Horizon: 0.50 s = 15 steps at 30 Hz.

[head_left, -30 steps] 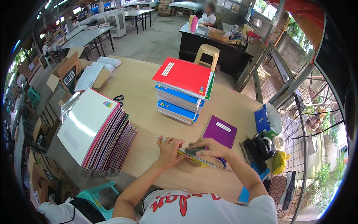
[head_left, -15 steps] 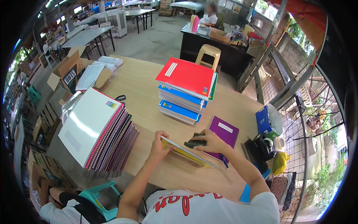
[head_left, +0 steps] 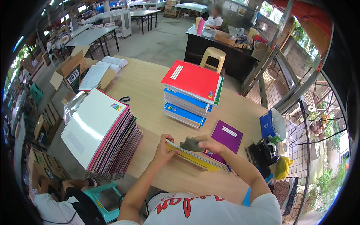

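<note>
Trailing less coil now, notebook sits in left grip, pad in right grip.

The spiral notebook is yellow, the pad dull green. White bars mark the purple booklet and the red cover. The shirt is white with red lettering, the stool teal.
</note>
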Motion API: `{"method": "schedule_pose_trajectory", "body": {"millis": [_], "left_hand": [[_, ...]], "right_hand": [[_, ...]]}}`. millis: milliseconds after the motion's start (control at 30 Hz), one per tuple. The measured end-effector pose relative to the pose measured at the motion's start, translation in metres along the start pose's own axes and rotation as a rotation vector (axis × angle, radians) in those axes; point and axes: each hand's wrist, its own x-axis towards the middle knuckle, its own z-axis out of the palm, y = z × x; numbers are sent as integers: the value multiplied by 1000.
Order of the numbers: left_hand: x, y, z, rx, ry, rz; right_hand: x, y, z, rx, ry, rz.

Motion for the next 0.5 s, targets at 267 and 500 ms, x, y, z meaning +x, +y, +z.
{"method": "schedule_pose_trajectory", "body": {"millis": [267, 500], "left_hand": [[-3, -3, -1, -4, -20, -62], [0, 0, -18, -306, -21, -185]], "right_hand": [[21, -5, 7, -261, 3, -110], [35, -7, 8, 36, 16, 41]]}}
